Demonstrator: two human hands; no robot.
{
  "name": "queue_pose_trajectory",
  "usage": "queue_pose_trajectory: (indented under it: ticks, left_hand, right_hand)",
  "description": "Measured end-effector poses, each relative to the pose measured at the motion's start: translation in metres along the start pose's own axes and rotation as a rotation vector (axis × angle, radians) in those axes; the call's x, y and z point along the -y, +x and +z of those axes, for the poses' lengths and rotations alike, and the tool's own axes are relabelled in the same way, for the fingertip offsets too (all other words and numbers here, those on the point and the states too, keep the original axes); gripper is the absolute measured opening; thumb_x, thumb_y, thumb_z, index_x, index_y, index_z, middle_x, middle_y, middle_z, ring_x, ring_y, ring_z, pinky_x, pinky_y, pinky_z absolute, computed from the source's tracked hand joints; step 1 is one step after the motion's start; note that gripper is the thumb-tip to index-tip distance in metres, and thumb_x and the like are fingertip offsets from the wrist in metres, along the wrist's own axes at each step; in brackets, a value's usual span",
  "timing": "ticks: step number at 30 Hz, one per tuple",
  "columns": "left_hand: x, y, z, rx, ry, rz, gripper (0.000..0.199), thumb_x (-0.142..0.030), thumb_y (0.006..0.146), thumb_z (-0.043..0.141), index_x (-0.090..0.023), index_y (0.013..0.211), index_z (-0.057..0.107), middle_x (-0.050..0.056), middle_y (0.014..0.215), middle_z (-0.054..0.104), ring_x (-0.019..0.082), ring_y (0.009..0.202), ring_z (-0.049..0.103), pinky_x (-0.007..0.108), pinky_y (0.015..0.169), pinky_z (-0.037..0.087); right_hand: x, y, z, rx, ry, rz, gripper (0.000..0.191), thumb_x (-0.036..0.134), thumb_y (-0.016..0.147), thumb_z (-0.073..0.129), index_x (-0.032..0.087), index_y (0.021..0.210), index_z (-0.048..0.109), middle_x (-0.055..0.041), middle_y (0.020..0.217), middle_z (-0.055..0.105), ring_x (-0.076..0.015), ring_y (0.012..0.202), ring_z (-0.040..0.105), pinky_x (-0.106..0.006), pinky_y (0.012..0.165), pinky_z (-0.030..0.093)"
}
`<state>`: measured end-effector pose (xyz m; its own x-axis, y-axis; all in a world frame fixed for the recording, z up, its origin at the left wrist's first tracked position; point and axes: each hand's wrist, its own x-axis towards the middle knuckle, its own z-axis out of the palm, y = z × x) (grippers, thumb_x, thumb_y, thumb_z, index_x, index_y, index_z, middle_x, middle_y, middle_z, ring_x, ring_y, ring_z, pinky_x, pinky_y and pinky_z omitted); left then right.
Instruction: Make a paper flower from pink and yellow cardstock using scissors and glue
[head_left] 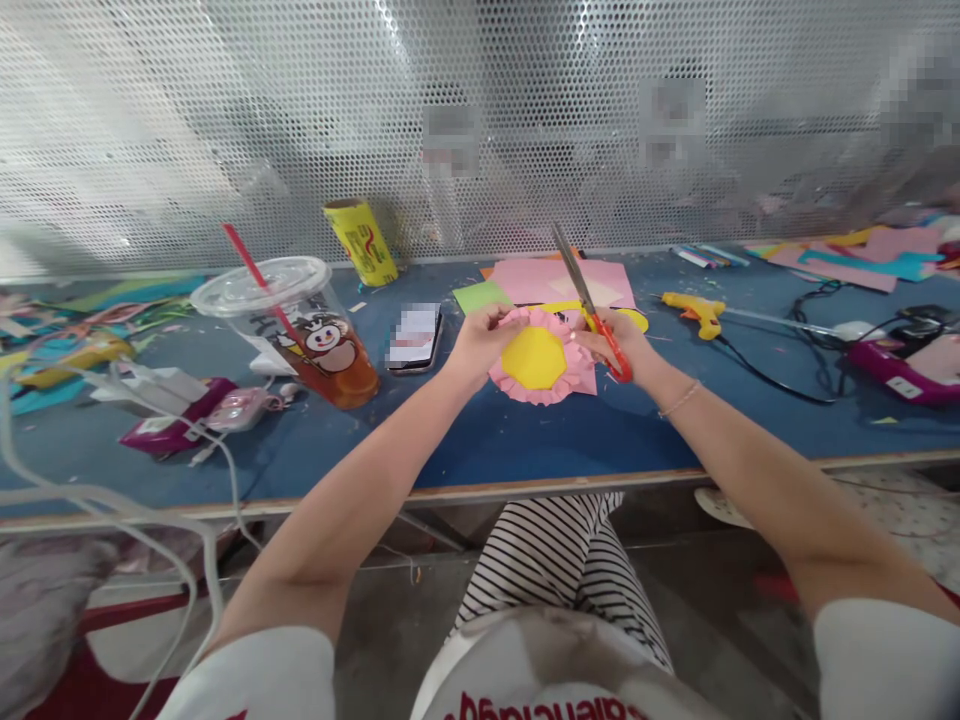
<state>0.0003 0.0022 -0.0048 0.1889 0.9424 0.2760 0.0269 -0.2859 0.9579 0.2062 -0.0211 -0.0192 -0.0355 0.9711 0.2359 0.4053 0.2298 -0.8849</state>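
A paper flower with a yellow centre [534, 358] and ruffled pink petals is held up over the blue table. My left hand [481, 342] pinches its upper left edge. At the flower's right edge is my right hand [611, 345], its fingers closed round red-and-yellow-handled scissors [592, 305]. The scissor blades point up and away from me. Behind the flower lie pink paper sheets [600, 282] and a green piece [482, 296].
Left of my hands are a phone [414, 337], a tall drink cup [330, 350] and a yellow roll [363, 243]. On the right lie a yellow glue gun [697, 312] with its cord and a purple power strip [900, 375]. A perforated metal screen [525, 180] stands behind.
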Motion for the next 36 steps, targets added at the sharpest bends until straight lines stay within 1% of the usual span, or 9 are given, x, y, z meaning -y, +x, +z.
queue_pose_trajectory:
  ticks: [4,8,11,14,17,22,26,31,36]
  left_hand:
    - [0.002,0.0,0.003,0.017,-0.127,-0.102,0.026,-0.033,0.061,0.073,-0.017,0.077,0.062,-0.001,0.073,0.062,0.01,0.068,0.057,0.024,0.067,0.047]
    - [0.005,0.001,0.005,0.031,-0.164,-0.166,0.024,-0.029,0.059,0.074,-0.016,0.073,0.06,-0.001,0.069,0.061,0.01,0.066,0.057,0.024,0.065,0.046]
    - [0.006,0.002,0.003,0.036,-0.116,-0.155,0.025,-0.023,0.054,0.074,-0.016,0.074,0.062,-0.001,0.072,0.062,0.009,0.067,0.056,0.022,0.064,0.045]
    - [0.003,0.002,0.0,0.114,-0.036,-0.127,0.027,-0.02,0.052,0.074,-0.015,0.077,0.064,0.001,0.075,0.064,0.009,0.066,0.056,0.021,0.061,0.043]
    - [-0.004,0.0,-0.003,0.164,0.01,-0.131,0.027,-0.022,0.051,0.076,-0.014,0.074,0.065,0.0,0.068,0.063,0.008,0.062,0.054,0.021,0.056,0.04]
    - [-0.009,0.003,-0.009,0.136,-0.033,-0.216,0.024,-0.025,0.053,0.077,-0.015,0.072,0.066,0.001,0.067,0.063,0.007,0.055,0.052,0.021,0.048,0.039]
    - [-0.008,0.006,-0.014,0.135,-0.091,-0.246,0.019,-0.021,0.055,0.075,-0.015,0.071,0.066,0.002,0.067,0.064,0.008,0.056,0.056,0.022,0.052,0.045]
    - [-0.005,0.008,-0.014,0.127,-0.103,-0.26,0.018,-0.019,0.056,0.075,-0.015,0.071,0.066,0.001,0.066,0.063,0.008,0.056,0.056,0.022,0.053,0.046]
    - [-0.006,0.007,-0.013,0.138,-0.129,-0.254,0.024,-0.032,0.061,0.077,-0.016,0.075,0.064,0.001,0.069,0.063,0.008,0.056,0.056,0.022,0.05,0.045]
  right_hand:
    - [-0.004,0.003,0.003,0.012,0.181,0.041,0.038,0.041,0.055,0.074,0.022,0.074,0.047,0.0087,0.047,0.04,-0.0073,0.037,0.035,-0.024,0.039,0.028]
    - [-0.012,0.008,0.006,-0.037,0.251,0.093,0.035,0.036,0.057,0.074,0.023,0.074,0.046,0.0097,0.047,0.04,-0.0066,0.035,0.034,-0.023,0.037,0.027]
    - [-0.013,0.008,0.006,-0.051,0.249,0.094,0.035,0.037,0.059,0.074,0.022,0.073,0.046,0.01,0.046,0.039,-0.0063,0.036,0.035,-0.023,0.038,0.029]
    - [-0.009,0.005,0.006,-0.042,0.216,0.093,0.036,0.038,0.057,0.075,0.021,0.072,0.047,0.0093,0.047,0.041,-0.0064,0.036,0.036,-0.022,0.037,0.029]
    - [-0.004,0.003,0.005,-0.032,0.219,0.093,0.038,0.039,0.053,0.076,0.021,0.071,0.048,0.0091,0.047,0.041,-0.0061,0.036,0.035,-0.022,0.037,0.027]
    - [-0.004,0.005,0.003,-0.078,0.208,0.106,0.034,0.037,0.056,0.074,0.021,0.069,0.047,0.009,0.047,0.04,-0.0062,0.037,0.035,-0.022,0.037,0.026]
    - [-0.007,0.007,0.002,-0.096,0.203,0.119,0.03,0.038,0.059,0.07,0.022,0.069,0.048,0.0086,0.044,0.039,-0.0071,0.037,0.035,-0.023,0.037,0.026]
    - [-0.008,0.007,0.003,-0.101,0.197,0.129,0.028,0.036,0.058,0.07,0.022,0.068,0.048,0.0081,0.044,0.039,-0.0079,0.038,0.035,-0.024,0.038,0.026]
    - [-0.011,0.009,0.004,-0.122,0.247,0.123,0.026,0.033,0.058,0.07,0.022,0.068,0.049,0.0068,0.048,0.042,-0.0092,0.042,0.039,-0.025,0.04,0.029]
